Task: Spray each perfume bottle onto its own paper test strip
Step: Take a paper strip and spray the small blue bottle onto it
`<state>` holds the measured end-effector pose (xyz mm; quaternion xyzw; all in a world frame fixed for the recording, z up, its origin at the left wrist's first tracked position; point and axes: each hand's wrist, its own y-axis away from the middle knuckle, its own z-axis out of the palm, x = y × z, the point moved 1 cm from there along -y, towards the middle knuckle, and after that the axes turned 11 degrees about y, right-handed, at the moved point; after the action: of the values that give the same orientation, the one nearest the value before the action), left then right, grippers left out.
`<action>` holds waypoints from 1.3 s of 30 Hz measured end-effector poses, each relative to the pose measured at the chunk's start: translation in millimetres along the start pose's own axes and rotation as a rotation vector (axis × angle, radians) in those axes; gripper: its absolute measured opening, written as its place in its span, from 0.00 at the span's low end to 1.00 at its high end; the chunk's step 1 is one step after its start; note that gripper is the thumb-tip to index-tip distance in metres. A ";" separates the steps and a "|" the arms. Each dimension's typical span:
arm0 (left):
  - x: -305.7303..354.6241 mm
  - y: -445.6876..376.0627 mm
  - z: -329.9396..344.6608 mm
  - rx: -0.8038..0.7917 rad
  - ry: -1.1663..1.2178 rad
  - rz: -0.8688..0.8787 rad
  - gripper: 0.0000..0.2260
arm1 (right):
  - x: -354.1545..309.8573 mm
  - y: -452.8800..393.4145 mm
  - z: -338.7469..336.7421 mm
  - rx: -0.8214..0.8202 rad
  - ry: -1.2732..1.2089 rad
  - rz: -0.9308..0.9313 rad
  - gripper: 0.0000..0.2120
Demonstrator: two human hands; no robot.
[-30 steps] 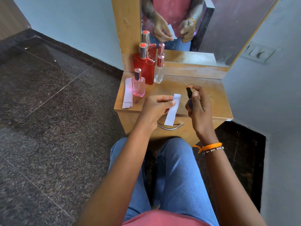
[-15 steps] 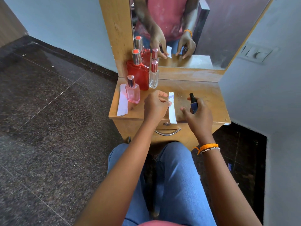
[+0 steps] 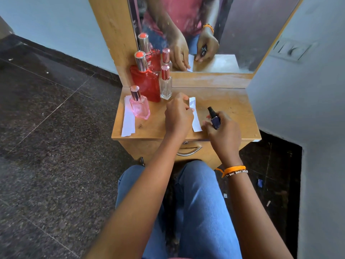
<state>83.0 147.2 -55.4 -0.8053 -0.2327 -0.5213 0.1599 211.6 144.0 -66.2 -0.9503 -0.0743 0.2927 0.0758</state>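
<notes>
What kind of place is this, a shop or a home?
Probably a home, at a small dressing table: a wooden table top with a drawer handle below, a mirror fixed behind it, and perfume bottles such as the red bottle standing by the mirror.

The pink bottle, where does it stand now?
In the head view the pink bottle stands at the left of the wooden top, partly on the spare strips, just in front of the red bottle.

We've got three perfume bottles [image 3: 149,86] back-left on the dresser top [image 3: 229,101], spare strips [image 3: 128,120] left of them.
</notes>
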 end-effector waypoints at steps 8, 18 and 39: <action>4.3 3.9 -0.8 0.013 -0.052 0.059 0.13 | 0.5 0.1 0.6 0.006 -0.012 -0.007 0.10; 14.1 56.8 -34.8 -0.303 0.274 0.111 0.15 | -11.2 9.1 -20.2 -0.165 -0.631 0.052 0.08; 18.3 72.4 -64.0 -0.209 0.858 -0.127 0.11 | -36.7 35.9 -36.2 -0.313 -0.977 0.095 0.21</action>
<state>79.6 58.2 -13.8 -0.5122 -0.1404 -0.8377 0.1276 205.6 98.5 -23.3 -0.7051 -0.1008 0.6908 -0.1244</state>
